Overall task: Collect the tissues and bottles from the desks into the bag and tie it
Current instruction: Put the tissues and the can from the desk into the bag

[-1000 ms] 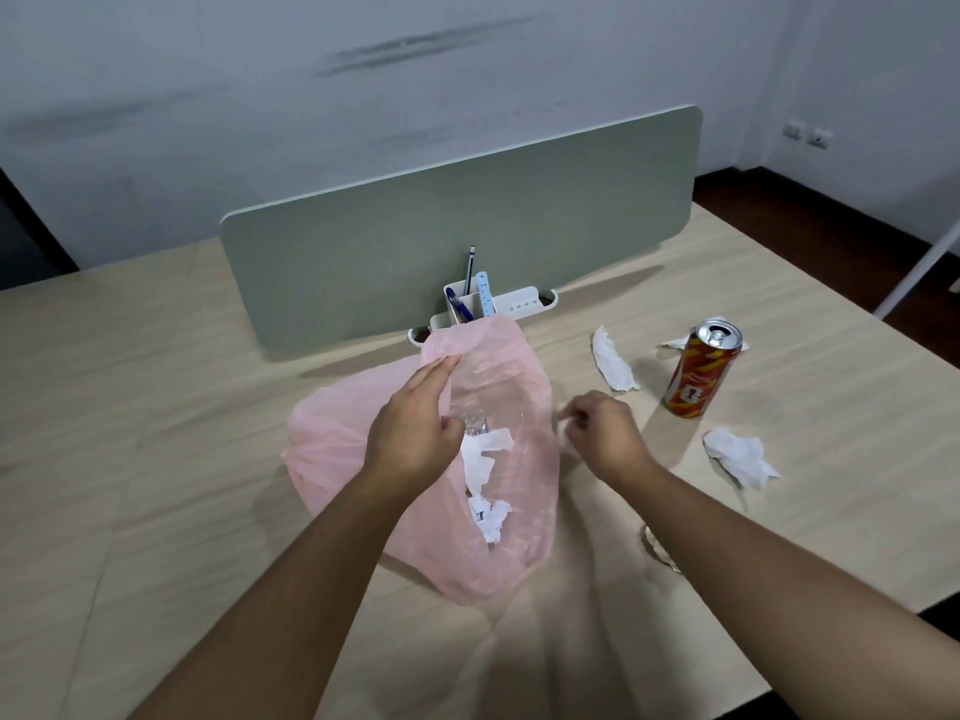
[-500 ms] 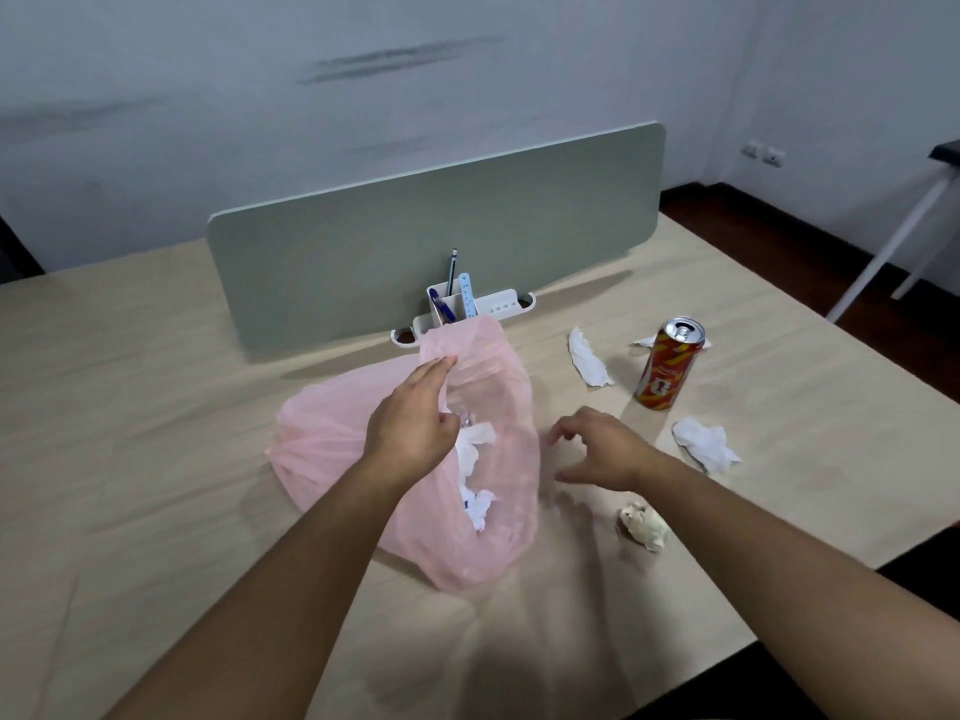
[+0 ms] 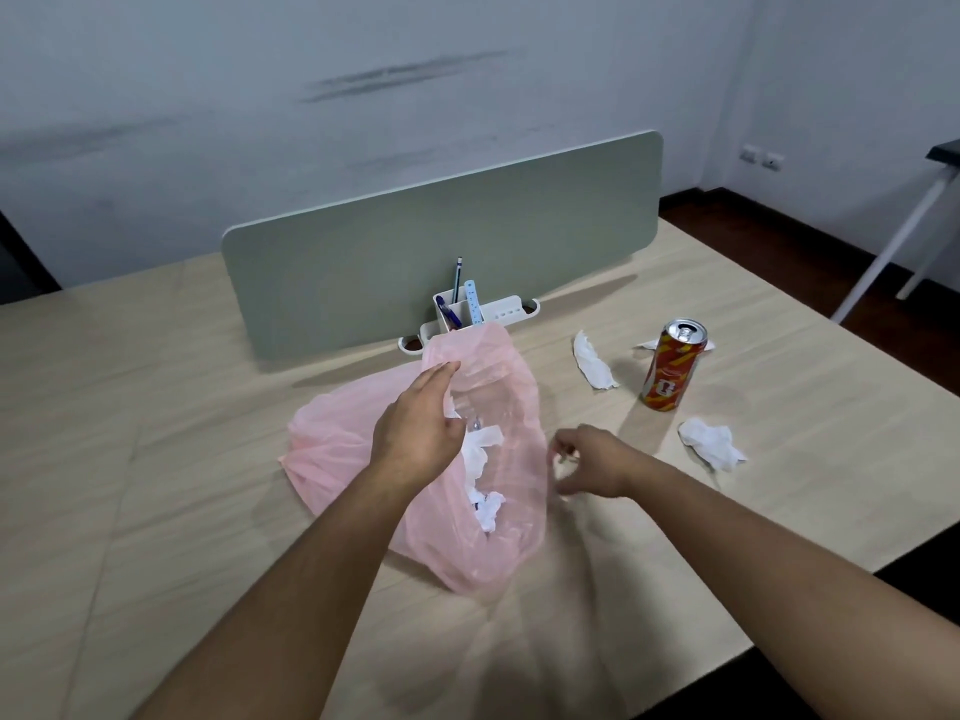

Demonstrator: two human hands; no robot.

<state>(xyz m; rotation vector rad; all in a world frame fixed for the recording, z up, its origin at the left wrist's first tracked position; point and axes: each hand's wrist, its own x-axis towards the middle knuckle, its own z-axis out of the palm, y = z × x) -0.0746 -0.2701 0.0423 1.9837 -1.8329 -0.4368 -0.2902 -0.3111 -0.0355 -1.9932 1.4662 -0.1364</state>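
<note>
A pink plastic bag (image 3: 343, 444) lies on the wooden desk (image 3: 130, 459) with its mouth facing me. White tissues (image 3: 485, 504) sit inside it. My left hand (image 3: 415, 428) holds the near rim of the mouth up, fingers mostly straight. My right hand (image 3: 592, 462) hovers just right of the bag's edge, its fingers loosely curled with nothing seen in them. An orange-red drink can (image 3: 672, 366) stands upright to the right. Loose tissues lie around it: a long tissue (image 3: 595, 361) to its left, a crumpled tissue (image 3: 711, 446) in front, a small scrap (image 3: 648, 345) behind.
A grey-green divider panel (image 3: 441, 236) stands across the desk behind the bag, with a white pen holder (image 3: 460, 311) at its foot. The desk's near right edge (image 3: 831, 556) drops to a dark floor. A white table leg (image 3: 893, 241) stands at far right.
My right hand left the bag's rim, spread over the desk, then drew back beside the bag with fingers curled. A crumpled tissue seen under my right forearm is out of sight now. Left hand unchanged.
</note>
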